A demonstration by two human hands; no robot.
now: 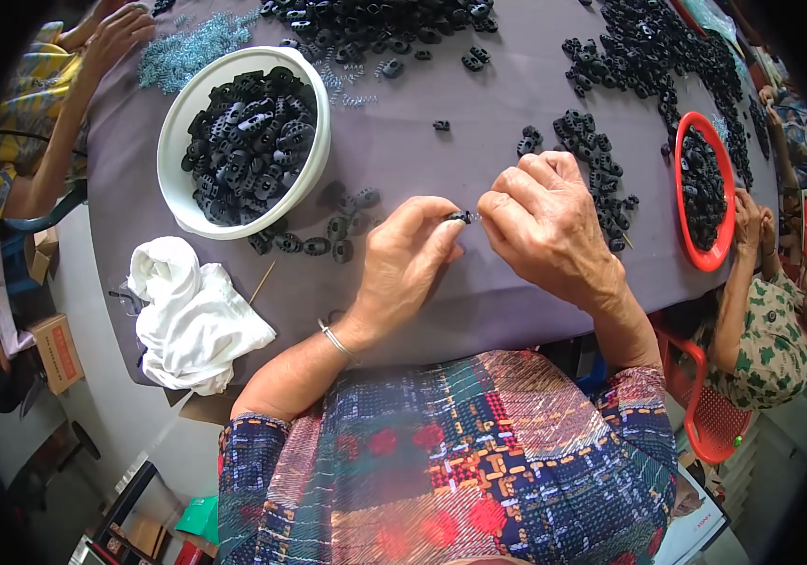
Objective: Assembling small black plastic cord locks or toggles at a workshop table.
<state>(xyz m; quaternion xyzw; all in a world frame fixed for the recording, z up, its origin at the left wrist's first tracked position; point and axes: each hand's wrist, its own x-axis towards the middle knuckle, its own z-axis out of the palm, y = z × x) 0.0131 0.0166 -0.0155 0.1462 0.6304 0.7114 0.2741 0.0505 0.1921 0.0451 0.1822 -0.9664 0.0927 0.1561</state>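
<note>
while the small black part (461,217) sits above the near side of the table, between the two hands, a thin pale spring (476,217) shows at its right end. left hand (401,268): thumb and index pinched on the part, other fingers loosely curled. right hand (549,221): fingers folded in, tips closed on what looks like the spring's outer end; the exact contact is too small to tell.

to do this well, i'd hold the part steady in the left and let the right do the fine moves. keep spring and part on one line; pushing at an angle would likely buckle the coil or flick it away. light pinch, since thin wire probably bends easily. staying low over the table should help catch a drop.

around it: loose black parts (317,247) lie beside the white bowl (323,141), which is heaped with more. right of the right hand, another black cluster (594,155). white cloth (191,315) and thin stick (262,282) left of the left forearm. spring pile (191,49) beyond the bowl, far left. red basket (726,188) far right, a co-worker's hand (749,221) at its rim.
</note>
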